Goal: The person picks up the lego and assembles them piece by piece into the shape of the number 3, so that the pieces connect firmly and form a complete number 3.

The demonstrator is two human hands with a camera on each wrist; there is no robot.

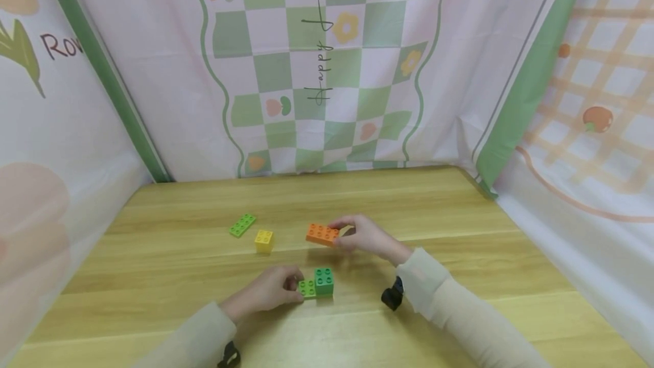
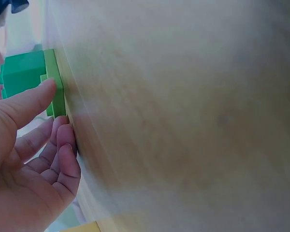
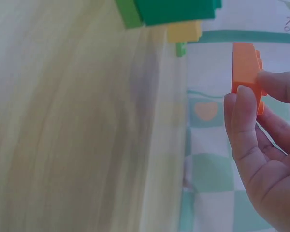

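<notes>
My right hand (image 1: 369, 237) pinches an orange toy brick (image 1: 322, 234) by its right end; the right wrist view shows this brick (image 3: 245, 67) held up off the table between thumb and fingers. Near the front, my left hand (image 1: 273, 288) grips the left end of a flat light-green brick (image 1: 307, 288). On that plate's right end sits a taller dark-green square brick (image 1: 324, 281). In the left wrist view the thumb lies on the light-green plate (image 2: 59, 99), beside the dark-green brick (image 2: 24, 72).
A yellow square brick (image 1: 264, 241) stands left of the orange one. Farther left lies another flat light-green brick (image 1: 242, 225). The wooden table (image 1: 434, 203) ends at a patterned cloth (image 1: 327, 129) behind and at both sides. Black straps (image 1: 392, 294) show at the wrists.
</notes>
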